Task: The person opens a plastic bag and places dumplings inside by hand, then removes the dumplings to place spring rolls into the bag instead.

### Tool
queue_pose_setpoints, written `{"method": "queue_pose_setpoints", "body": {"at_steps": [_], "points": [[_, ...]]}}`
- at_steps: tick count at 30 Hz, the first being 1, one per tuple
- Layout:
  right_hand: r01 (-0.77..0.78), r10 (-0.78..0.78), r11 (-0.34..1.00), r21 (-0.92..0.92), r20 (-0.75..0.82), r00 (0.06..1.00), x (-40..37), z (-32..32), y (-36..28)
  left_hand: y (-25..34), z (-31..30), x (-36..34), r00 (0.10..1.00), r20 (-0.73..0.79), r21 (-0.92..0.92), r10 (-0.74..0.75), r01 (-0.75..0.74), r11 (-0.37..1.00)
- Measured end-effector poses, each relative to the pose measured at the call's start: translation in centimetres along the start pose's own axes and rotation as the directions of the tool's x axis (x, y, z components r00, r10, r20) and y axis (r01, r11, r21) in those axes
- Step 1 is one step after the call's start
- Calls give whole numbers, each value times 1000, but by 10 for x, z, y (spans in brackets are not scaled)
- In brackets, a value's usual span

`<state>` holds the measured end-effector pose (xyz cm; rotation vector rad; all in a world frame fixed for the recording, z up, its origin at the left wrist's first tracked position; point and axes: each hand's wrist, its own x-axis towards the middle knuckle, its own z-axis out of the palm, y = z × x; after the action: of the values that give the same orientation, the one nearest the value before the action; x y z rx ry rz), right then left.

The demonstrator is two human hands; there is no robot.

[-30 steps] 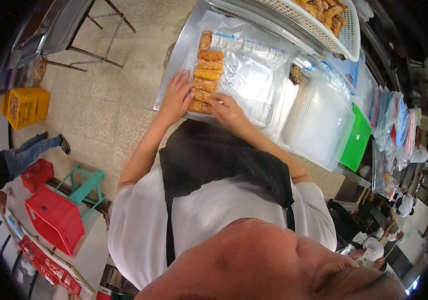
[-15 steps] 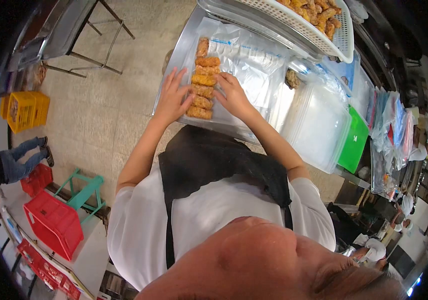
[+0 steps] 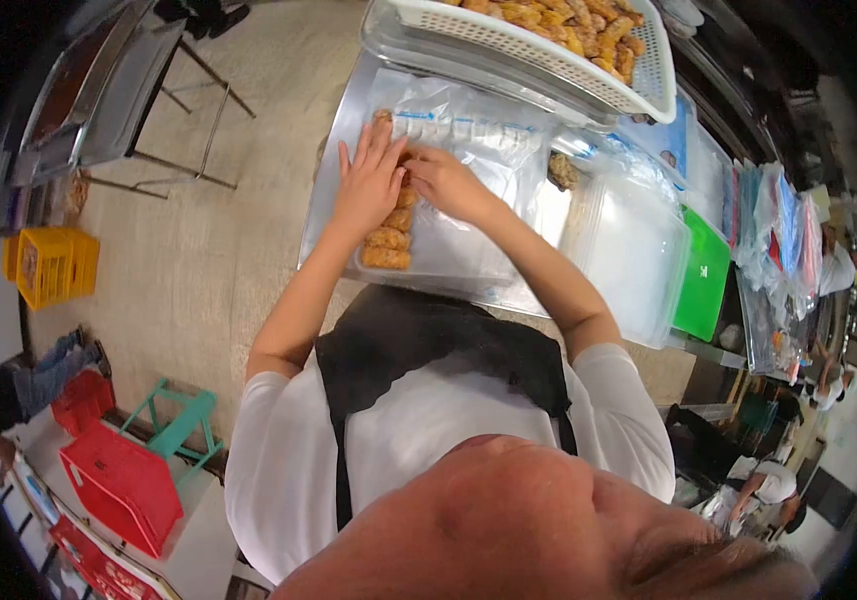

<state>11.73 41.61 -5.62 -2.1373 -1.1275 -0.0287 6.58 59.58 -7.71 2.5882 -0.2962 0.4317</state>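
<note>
Presently, left hand (image 3: 369, 187) lies across the row of golden rolls (image 3: 387, 240), fingers slightly spread; the rolls at the near end show just behind its palm. Right hand (image 3: 446, 185) is close beside it, fingers curled in against the row; whether they pinch a roll, cannot tell. Plastic film (image 3: 494, 150) extends past the right hand. Judgement: light, even pressure from both sides should align without crushing. Versus 0.5 s ago: both hands farther up the row, left now covering upper rolls.
</note>
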Motion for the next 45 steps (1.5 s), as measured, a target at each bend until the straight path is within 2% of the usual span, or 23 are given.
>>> {"method": "queue_pose_setpoints", "body": {"at_steps": [3,5,7,9,12,15,16,17,18,21,22,23,25,27,28,29,30,32,35,38,41,44,45], "points": [[39,-93,971,-236,-224,970,32,-75,-5,0,8,-4,995,98,81,-19,11,997],[76,-214,927,-367,-353,911,60,-146,7,-2,10,-4,990,133,127,-43,26,992],[-185,-57,833,-521,-414,908,87,-201,16,-1,10,-3,991,127,141,-44,26,990],[-323,156,818,-476,-357,921,107,-230,59,0,9,-3,993,114,135,-42,26,990],[-264,304,784,-562,-23,952,123,-234,130,-1,8,-4,996,81,75,-34,28,997],[-163,242,830,-534,81,967,131,-206,252,4,-2,-3,998,42,6,-42,42,999],[-32,119,749,-661,87,989,136,-204,250,5,-4,-2,998,31,4,-47,47,999],[-71,185,771,-633,116,976,142,-208,247,6,-5,-3,999,21,1,-49,48,999],[-161,264,783,-601,87,961,141,-213,197,6,-4,-4,999,11,1,-49,49,999],[-383,324,778,-498,-203,924,136,-228,68,2,2,-6,998,-22,-8,-55,55,998],[-361,197,845,-394,-399,896,134,-233,64,-1,5,-7,998,-27,-15,-59,58,998],[-308,84,904,-296,-584,807,130,-235,59,-3,7,-8,998,-33,-22,-62,61,998],[-35,-112,985,-166,-791,602,104,-209,29,3,1,-4,999,40,30,-22,21,999],[-209,110,975,-78,-645,757,64,-164,-3,6,-3,-2,995,98,71,31,-38,997],[-191,136,977,-94,-416,899,47,-136,10,6,-3,-2,991,116,86,62,-72,994],[-330,356,932,151,-205,912,32,-108,2,6,-4,-3,986,136,100,94,-108,989],[-452,488,830,326,-33,872,19,-80,1,6,-3,-4,987,139,96,76,-90,991],[-405,406,914,28,-48,912,-10,-16,39,4,-2,-3,990,136,92,44,-56,994],[-467,493,863,194,-115,862,-20,11,32,4,-2,-3,988,149,107,45,-62,992],[-477,524,842,252,-166,835,-25,5,9,2,0,-5,988,145,99,56,-70,993],[-368,393,917,155,-190,900,-35,22,17,0,5,-5,988,149,95,46,-60,994],[-371,386,920,129,-131,913,-23,15,2,6,-1,-4,980,119,91,158,-169,981],[-309,315,948,75,-96,944,-17,3,0,7,-2,-3,976,129,93,176,-189,978]]}}
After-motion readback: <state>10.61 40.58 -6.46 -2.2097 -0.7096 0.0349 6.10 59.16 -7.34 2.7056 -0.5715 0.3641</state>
